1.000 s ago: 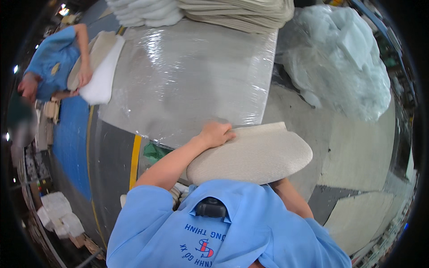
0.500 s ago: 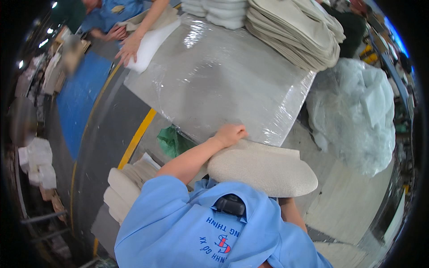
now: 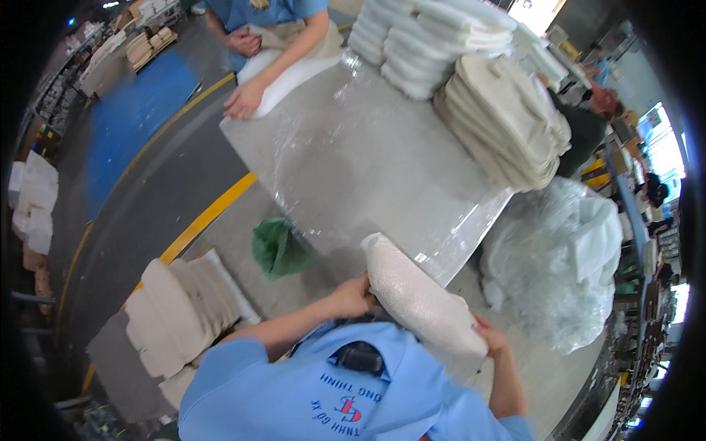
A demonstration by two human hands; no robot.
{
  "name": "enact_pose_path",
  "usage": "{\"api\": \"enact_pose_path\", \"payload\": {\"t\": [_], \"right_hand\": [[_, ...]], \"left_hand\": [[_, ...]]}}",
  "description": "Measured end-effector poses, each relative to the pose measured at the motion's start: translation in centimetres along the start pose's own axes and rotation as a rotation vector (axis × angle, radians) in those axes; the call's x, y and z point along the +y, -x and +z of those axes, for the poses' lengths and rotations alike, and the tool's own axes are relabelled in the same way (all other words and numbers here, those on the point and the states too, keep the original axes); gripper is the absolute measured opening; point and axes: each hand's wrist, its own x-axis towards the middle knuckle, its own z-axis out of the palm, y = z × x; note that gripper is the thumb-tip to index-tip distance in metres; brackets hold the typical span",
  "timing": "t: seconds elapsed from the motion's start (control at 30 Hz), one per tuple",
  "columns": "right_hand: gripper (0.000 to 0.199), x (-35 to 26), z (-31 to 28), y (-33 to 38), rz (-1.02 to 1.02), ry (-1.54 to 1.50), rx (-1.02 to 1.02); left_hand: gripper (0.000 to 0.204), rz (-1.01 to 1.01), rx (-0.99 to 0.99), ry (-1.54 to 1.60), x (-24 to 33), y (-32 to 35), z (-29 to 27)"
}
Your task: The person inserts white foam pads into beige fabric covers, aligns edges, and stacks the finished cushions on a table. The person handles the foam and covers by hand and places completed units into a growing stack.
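A padded beige cushion [image 3: 419, 294] with rounded ends is held tilted in front of my chest, by the near edge of the plastic-wrapped table [image 3: 353, 154]. My left hand [image 3: 354, 297] is closed on its left end, the fingertips partly hidden behind it. At its lower right end, my right hand [image 3: 491, 336] grips the edge with thumb and fingers. On the far right of the tabletop lies a stack of flat beige covers [image 3: 507, 121]. Behind that stack rise piled white foam pads [image 3: 430, 48].
Across the table, a co-worker's hand [image 3: 246, 99] rests on a white foam pad [image 3: 290, 81] with beige fabric. A green bag [image 3: 279, 248] lies on the floor by the table. Beige cushions [image 3: 184, 305] are stacked at my left. Clear plastic wrapping [image 3: 555, 257] bulges at right.
The cushion has turned from lying nearly level to slanting down rightward. My left hand has come back from the table edge to its left end. My right hand, hidden before, now shows.
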Motion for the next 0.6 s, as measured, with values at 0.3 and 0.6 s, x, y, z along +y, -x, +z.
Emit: {"api": "enact_pose_path", "payload": {"t": [0.3, 0.6], "right_hand": [[0.087, 3.4, 4.3, -2.8, -0.554, -0.56, -0.16], [0.094, 4.5, 15.9, -4.8, -0.727, -0.931, -0.203]], "left_hand": [[0.093, 0.638, -0.246, 0.096, 17.0, -5.0, 5.3], [0.061, 0.561, -0.25, 0.58, 23.6, -11.6, 10.2]]}}
